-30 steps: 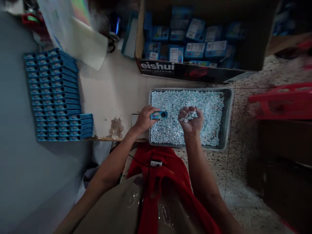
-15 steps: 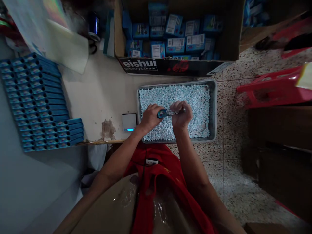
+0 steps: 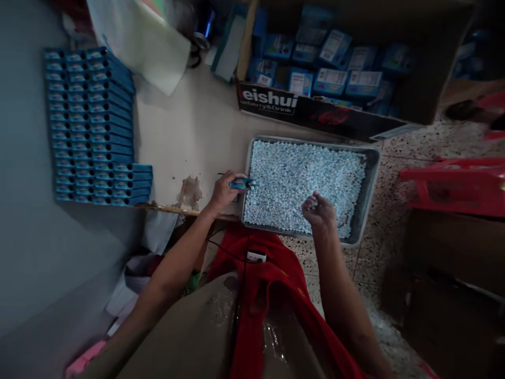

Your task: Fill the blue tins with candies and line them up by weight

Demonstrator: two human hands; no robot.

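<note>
My left hand (image 3: 223,195) grips a small blue box (image 3: 238,183) at the left rim of the metal tray (image 3: 371,197). A few pellets show at the box's open end, which points right. The tray holds a thick layer of small white and pale-blue pellets (image 3: 284,173). Over its right half is my right hand (image 3: 321,210), fingers curled around several pellets. The small scale seen earlier is mostly hidden behind my left hand.
Stacked blue boxes (image 3: 92,126) stand at the table's left. Behind the tray, a cardboard carton (image 3: 315,113) holds more blue boxes. A red plastic stool (image 3: 453,184) and brown cartons (image 3: 453,252) are on the right. A can (image 3: 204,26) stands at the back.
My hands have moved apart. The left has carried the blue box left, to the tray's rim over the scale; the right has drawn back toward the near right of the tray. The view has shifted.
</note>
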